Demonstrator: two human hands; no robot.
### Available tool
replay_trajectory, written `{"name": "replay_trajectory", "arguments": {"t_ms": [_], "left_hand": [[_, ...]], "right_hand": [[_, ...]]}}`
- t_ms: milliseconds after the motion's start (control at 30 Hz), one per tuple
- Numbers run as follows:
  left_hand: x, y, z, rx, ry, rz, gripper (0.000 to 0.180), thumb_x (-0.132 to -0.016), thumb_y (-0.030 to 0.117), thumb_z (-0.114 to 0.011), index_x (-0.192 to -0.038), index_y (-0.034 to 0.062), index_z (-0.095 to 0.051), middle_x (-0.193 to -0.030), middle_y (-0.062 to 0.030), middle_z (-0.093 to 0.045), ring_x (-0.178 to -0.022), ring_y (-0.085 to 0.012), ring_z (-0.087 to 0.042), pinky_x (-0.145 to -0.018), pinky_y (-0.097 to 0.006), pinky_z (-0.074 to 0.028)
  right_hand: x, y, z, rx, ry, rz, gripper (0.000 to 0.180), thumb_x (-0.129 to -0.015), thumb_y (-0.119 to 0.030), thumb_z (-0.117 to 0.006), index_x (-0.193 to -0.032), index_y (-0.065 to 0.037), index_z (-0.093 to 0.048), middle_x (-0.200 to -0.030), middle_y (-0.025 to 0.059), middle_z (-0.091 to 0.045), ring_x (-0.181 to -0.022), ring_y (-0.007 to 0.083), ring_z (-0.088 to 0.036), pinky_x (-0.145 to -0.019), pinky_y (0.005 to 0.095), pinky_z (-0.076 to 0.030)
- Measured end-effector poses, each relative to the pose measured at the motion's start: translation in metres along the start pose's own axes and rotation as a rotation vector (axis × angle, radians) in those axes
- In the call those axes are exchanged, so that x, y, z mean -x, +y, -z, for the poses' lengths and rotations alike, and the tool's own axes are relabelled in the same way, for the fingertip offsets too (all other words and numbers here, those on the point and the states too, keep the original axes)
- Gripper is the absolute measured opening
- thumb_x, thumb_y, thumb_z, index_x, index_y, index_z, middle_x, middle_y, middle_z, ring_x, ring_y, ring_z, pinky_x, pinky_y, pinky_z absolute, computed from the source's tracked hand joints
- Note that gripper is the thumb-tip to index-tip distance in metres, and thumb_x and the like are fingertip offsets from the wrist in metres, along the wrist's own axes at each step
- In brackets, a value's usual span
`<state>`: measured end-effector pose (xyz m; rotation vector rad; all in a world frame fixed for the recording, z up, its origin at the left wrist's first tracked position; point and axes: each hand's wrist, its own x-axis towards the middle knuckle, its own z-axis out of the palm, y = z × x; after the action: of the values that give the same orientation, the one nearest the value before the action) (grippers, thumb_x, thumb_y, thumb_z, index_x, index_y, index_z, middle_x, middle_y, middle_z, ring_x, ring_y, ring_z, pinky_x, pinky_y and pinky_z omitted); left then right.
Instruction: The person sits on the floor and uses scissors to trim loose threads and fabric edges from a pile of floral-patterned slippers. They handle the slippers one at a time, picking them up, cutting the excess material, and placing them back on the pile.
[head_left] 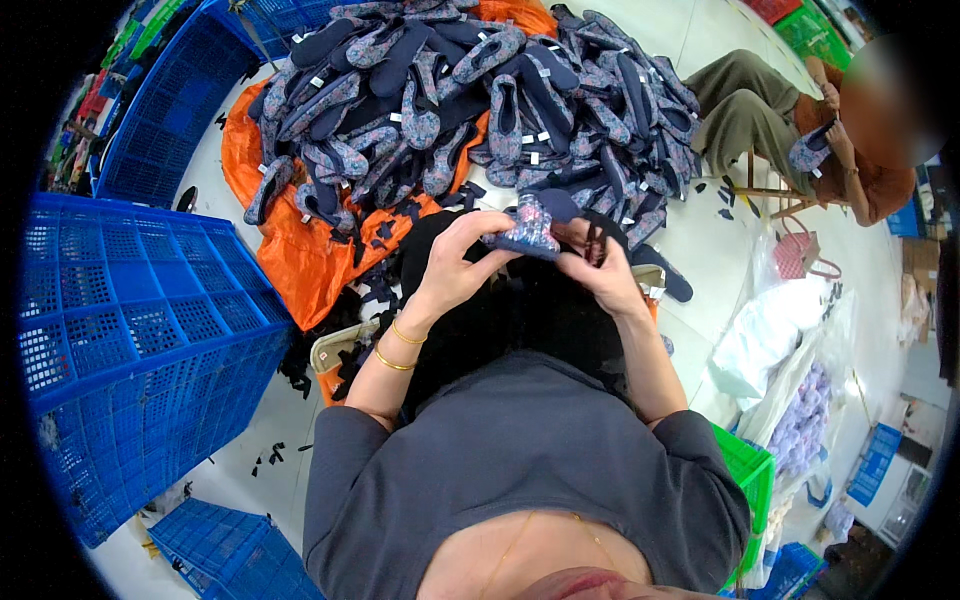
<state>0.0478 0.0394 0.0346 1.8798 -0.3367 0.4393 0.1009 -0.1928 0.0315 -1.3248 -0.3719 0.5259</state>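
My left hand (465,262) grips a slipper (532,226) in blue, pink and white patterned fabric, its thumb under the near edge and its fingers over the top. At the slipper's right end is my right hand (605,272), with curled fingers and the thumb close against the edge. Something dark and narrow shows between the right fingers; I cannot make out what it is. Just beyond my hands rises a large heap of similar slippers (420,110) with dark soles and small white tags, partly on an orange sheet (300,280).
Blue plastic crates (150,310) stand at the left, and a green crate (745,470) at the lower right. At the right a seated person (760,120) holds another slipper. White plastic bags (765,335) lie on the floor. Dark scraps (270,455) are scattered around.
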Motion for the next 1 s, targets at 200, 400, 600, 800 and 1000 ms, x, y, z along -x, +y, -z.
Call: {"name": "replay_trajectory", "arguments": {"t_ms": [200, 400, 600, 800, 1000], "left_hand": [[0.019, 0.012, -0.005, 0.001, -0.049, -0.031, 0.037, -0.072, -0.003, -0.075, -0.105, 0.0057, -0.062, -0.111, -0.0103, -0.063, -0.103, -0.0264, -0.062, -0.091, -0.035, -0.049], [0.003, 0.022, 0.021, 0.45, -0.244, 0.25, 0.05, -0.081, 0.012, -0.071, -0.125, 0.0029, -0.05, -0.135, -0.0142, -0.049, -0.128, -0.026, -0.046, -0.103, -0.039, -0.042], [-0.068, 0.03, 0.025, 0.104, -0.654, 0.283, 0.057, -0.088, 0.026, -0.069, -0.135, 0.0025, -0.047, -0.12, -0.0147, -0.06, -0.113, -0.0228, -0.057, -0.101, -0.036, -0.042], [-0.106, 0.025, 0.008, 0.086, -0.891, 0.182, 0.042, -0.089, 0.026, -0.069, -0.118, -0.0017, -0.059, -0.097, -0.012, -0.065, -0.089, -0.0173, -0.059, -0.083, -0.031, -0.046], [-0.107, 0.011, 0.008, -0.14, -0.613, -0.163, 0.015, -0.082, 0.008, -0.068, -0.097, 0.0041, -0.071, -0.083, -0.0097, -0.064, -0.082, -0.0221, -0.063, -0.072, -0.032, -0.051]], "right_hand": [[-0.011, -0.026, -0.018, -0.076, 0.098, 0.048, 0.053, -0.087, -0.009, -0.07, -0.134, -0.001, -0.047, -0.113, 0.0068, -0.061, -0.077, 0.0045, -0.053, -0.056, 0.0188, -0.042], [-0.021, -0.041, -0.009, 0.07, 0.148, -0.044, 0.011, -0.089, -0.005, -0.068, -0.097, 0.0, -0.065, -0.078, 0.0022, -0.063, -0.061, 0.007, -0.056, -0.057, 0.0207, -0.043], [-0.03, -0.064, -0.005, 0.092, 0.147, -0.065, 0.014, -0.088, -0.012, -0.071, -0.093, -0.001, -0.064, -0.072, -0.0005, -0.061, -0.052, 0.0035, -0.049, -0.044, 0.0179, -0.036], [-0.033, -0.079, 0.003, -0.33, 0.087, -0.16, 0.016, -0.086, -0.011, -0.073, -0.097, -0.002, -0.064, -0.073, -0.0014, -0.061, -0.044, -0.0004, -0.038, -0.039, 0.016, -0.028], [-0.028, -0.072, 0.026, 0.335, 0.172, -0.024, 0.044, -0.084, -0.024, -0.076, -0.116, 0.001, -0.061, -0.091, 0.0025, -0.064, -0.064, 0.0038, -0.05, -0.057, 0.0188, -0.038]]}}
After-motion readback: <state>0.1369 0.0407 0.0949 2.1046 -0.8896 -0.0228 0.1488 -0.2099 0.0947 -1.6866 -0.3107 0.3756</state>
